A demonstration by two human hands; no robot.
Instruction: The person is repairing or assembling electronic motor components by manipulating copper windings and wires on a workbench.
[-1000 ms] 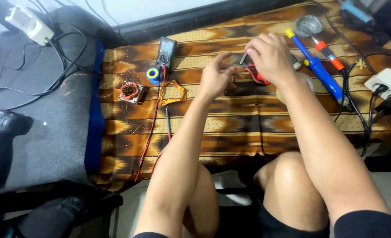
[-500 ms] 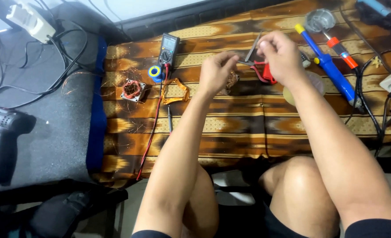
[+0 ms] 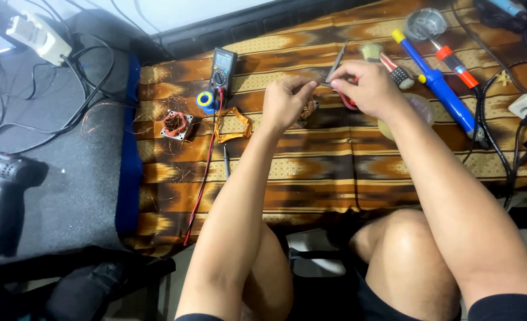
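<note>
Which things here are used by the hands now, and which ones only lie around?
In use:
- left hand, pinching something thin
- right hand, holding the grey pointed tool
- small copper coil just below the hands

Lying about:
- multimeter
- blue tape roll
- wound copper stator
- blue desoldering pump
- brush
- black drill

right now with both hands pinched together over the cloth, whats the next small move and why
Probably steady the left hand and ease the tweezers in the right hand toward its pinch. Both hands meet above the small coil, and the left fingertips seem to hold something too fine to make out, likely wire. The tweezers point away from it, so a slow, small turn seems safest.
</note>
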